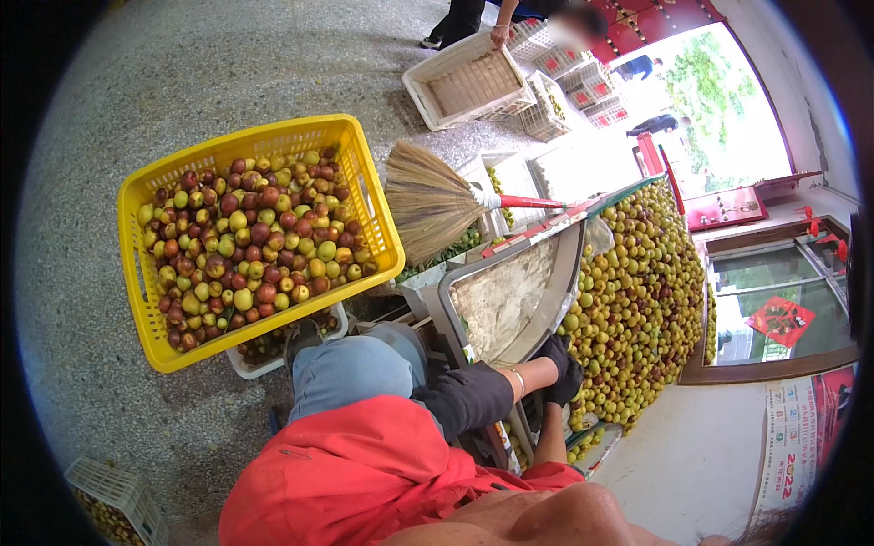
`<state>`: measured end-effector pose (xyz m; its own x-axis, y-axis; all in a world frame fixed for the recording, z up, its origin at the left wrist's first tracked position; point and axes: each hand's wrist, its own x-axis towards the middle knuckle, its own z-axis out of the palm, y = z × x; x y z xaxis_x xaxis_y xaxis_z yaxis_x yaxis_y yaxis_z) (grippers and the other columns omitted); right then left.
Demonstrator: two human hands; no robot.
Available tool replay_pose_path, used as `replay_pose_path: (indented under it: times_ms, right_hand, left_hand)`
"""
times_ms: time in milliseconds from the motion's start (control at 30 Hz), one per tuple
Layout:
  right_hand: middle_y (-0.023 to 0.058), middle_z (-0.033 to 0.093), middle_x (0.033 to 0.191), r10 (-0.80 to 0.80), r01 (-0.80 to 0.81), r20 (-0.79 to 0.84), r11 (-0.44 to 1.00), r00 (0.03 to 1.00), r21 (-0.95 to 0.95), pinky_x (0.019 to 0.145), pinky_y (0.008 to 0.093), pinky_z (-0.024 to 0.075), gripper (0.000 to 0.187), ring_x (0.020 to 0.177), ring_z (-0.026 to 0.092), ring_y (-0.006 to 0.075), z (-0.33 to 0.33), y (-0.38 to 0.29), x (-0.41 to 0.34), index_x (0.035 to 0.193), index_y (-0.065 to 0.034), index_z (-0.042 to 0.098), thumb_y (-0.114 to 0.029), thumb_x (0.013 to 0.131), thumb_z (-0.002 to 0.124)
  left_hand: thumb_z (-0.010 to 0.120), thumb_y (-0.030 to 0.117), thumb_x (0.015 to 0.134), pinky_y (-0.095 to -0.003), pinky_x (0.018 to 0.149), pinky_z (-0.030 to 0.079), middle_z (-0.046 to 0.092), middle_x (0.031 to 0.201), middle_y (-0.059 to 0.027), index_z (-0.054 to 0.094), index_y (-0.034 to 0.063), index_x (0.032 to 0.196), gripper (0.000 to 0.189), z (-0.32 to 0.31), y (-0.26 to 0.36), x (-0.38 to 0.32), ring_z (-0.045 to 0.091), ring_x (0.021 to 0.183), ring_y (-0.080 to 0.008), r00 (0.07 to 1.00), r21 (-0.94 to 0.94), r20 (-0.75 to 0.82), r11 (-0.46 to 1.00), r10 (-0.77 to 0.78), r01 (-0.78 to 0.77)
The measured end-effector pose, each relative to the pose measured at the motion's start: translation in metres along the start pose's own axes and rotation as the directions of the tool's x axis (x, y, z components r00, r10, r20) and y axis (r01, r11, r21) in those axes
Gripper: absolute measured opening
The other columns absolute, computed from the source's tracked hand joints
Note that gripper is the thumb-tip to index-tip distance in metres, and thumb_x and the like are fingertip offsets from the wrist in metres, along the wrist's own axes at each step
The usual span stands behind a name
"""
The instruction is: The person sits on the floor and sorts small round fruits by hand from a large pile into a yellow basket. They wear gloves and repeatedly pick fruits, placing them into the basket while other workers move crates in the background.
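Observation:
My left hand (556, 353), in a dark glove with a bracelet at its wrist, reaches to the near edge of a heap of green-yellow and reddish jujubes (631, 300). Close beside it is my right hand (565, 387), also gloved, and the two nearly touch. Their fingers are turned away and partly covered, so whether they hold fruit cannot be told. A grey-rimmed tray (509, 293) with a stained, pale bottom lies beside my left hand. A yellow plastic crate (379, 225) stands to the left, filled with redder jujubes (252, 239).
A straw broom (430, 198) lies across the tray's far side. Under the yellow crate sits a white tub (256, 368). A person's hand (500, 35) grips a white crate (437, 102) near stacked crates (580, 82). Another crate (123, 501) stands lower left.

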<state>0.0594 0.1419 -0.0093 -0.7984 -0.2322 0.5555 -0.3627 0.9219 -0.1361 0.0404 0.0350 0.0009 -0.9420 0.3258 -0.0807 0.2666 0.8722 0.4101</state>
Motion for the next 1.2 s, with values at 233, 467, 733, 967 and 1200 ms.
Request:
replay_pose_path:
  times_ms: [233,467,733,967,1200]
  right_hand:
    - [0.0158,0.068,0.094,0.025,-0.025,0.01,0.999,1.0,0.034,0.082,0.0425,0.0492,0.021,0.09,0.064,0.0351,-0.006,0.003,-0.004,0.099,-0.0041,0.071,-0.018,0.087,0.062]
    - [0.015,0.068,0.096,0.008,-0.009,0.047,1.0,0.999,0.02,0.084,0.041,0.0491,0.022,0.093,0.064,0.0345,-0.002,0.003,0.0,0.1,-0.0039,0.071,-0.019,0.087,0.062]
    - [0.0146,0.069,0.096,0.023,-0.023,0.007,1.0,1.0,-0.006,0.083,0.0399,0.0497,0.02,0.091,0.064,0.0337,0.0,0.009,-0.003,0.099,-0.0036,0.071,-0.016,0.087,0.062]
    - [0.0146,0.068,0.093,0.0,0.0,-0.004,1.0,1.0,-0.003,0.082,0.0392,0.0497,0.019,0.089,0.064,0.0325,0.002,0.012,-0.002,0.098,-0.003,0.07,-0.014,0.085,0.063]
    - [0.0138,0.068,0.091,-0.007,0.007,-0.005,1.0,1.0,-0.012,0.081,0.0383,0.0498,0.018,0.087,0.064,0.0314,0.001,0.011,-0.004,0.097,-0.003,0.071,-0.011,0.083,0.063]
  left_hand:
    - [0.039,0.04,0.097,-0.0574,0.113,0.021,0.02,0.161,-0.0168,0.029,0.0008,0.152,0.068,0.006,0.009,0.0,0.033,0.138,-0.0413,0.998,0.019,-0.042,0.999,-0.041,0.041]
    - [0.039,0.041,0.096,-0.052,0.112,0.025,0.025,0.16,-0.0149,0.028,0.0002,0.152,0.07,0.027,0.01,0.029,0.039,0.134,-0.0344,0.991,-0.122,-0.052,0.986,-0.123,0.116]
    - [0.039,0.041,0.095,-0.0508,0.112,0.025,0.029,0.158,-0.0174,0.024,0.0,0.153,0.073,0.005,0.012,0.004,0.041,0.134,-0.0344,0.986,-0.069,-0.05,0.985,-0.161,0.157]
    - [0.039,0.04,0.094,-0.0474,0.114,0.025,0.04,0.15,-0.0188,0.026,0.0015,0.152,0.07,0.001,0.011,0.001,0.041,0.134,-0.0336,0.976,-0.103,-0.092,0.977,-0.199,0.189]
    - [0.039,0.04,0.095,-0.0513,0.114,0.023,0.035,0.154,-0.0193,0.022,0.0002,0.153,0.073,0.01,0.016,0.01,0.038,0.137,-0.0363,0.985,-0.057,-0.058,0.985,-0.165,0.161]
